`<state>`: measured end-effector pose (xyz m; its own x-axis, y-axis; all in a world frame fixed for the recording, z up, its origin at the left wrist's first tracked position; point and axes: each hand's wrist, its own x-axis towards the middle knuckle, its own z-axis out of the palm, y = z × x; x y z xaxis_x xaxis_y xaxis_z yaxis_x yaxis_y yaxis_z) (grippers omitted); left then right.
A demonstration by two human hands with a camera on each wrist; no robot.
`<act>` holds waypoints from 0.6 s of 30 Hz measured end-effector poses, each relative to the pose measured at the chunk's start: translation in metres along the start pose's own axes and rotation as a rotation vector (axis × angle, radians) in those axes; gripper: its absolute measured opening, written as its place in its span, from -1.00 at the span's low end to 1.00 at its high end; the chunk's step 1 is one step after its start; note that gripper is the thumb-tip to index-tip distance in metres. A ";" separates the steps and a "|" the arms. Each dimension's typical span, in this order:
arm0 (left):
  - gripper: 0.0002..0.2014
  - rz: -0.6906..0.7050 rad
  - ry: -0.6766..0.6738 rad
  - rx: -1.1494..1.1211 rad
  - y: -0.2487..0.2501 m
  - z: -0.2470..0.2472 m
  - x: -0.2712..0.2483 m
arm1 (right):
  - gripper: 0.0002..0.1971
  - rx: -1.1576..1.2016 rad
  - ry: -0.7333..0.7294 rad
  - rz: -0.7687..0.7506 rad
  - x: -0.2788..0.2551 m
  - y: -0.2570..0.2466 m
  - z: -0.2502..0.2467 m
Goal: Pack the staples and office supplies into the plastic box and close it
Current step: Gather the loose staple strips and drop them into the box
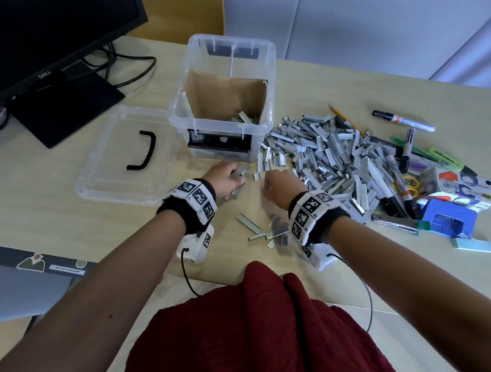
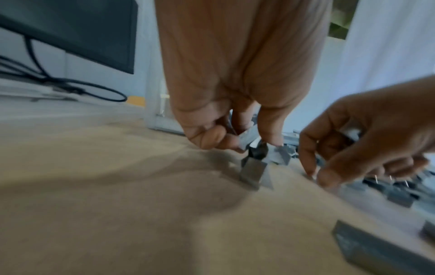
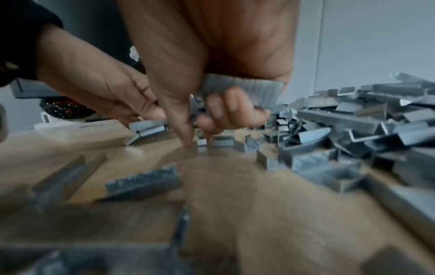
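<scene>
A clear plastic box [image 1: 182,114] stands open at the table's middle, lined with brown paper and holding a few staple strips. Its lid [image 1: 116,182] lies flat to its left. A big pile of staple strips [image 1: 322,150] spreads to the right of the box. My left hand [image 1: 227,178] sits just in front of the box, fingers curled round several staple strips [image 2: 253,167]. My right hand [image 1: 282,185] is at the pile's near edge; it grips a staple strip [image 3: 244,89] in its curled fingers, with one fingertip [image 3: 188,143] touching the table.
Markers [image 1: 402,121], highlighters, a pencil, scissors, small cartons [image 1: 465,186], a blue hole punch [image 1: 451,217] and a stapler lie right of the pile. Loose strips [image 1: 267,231] lie between my wrists. A monitor [image 1: 46,26] with cables stands at the back left.
</scene>
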<state>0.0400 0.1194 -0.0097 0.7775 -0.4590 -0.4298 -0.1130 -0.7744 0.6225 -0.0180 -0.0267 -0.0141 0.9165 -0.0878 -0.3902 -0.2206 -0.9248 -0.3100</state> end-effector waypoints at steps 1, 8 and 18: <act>-0.80 -0.011 -0.023 -0.110 0.000 -0.003 -0.002 | -0.81 -0.006 0.003 0.010 0.000 0.001 0.001; -0.84 -0.124 -0.152 -0.921 -0.003 -0.022 -0.014 | -0.81 0.638 -0.084 0.125 0.005 0.014 -0.012; -0.69 -0.244 -0.227 -1.163 -0.005 -0.028 -0.014 | -0.75 1.586 -0.152 0.251 0.004 0.002 -0.030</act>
<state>0.0466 0.1423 0.0113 0.5613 -0.5116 -0.6506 0.7362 -0.0504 0.6748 -0.0052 -0.0397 0.0098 0.7875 -0.0455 -0.6146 -0.5461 0.4105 -0.7302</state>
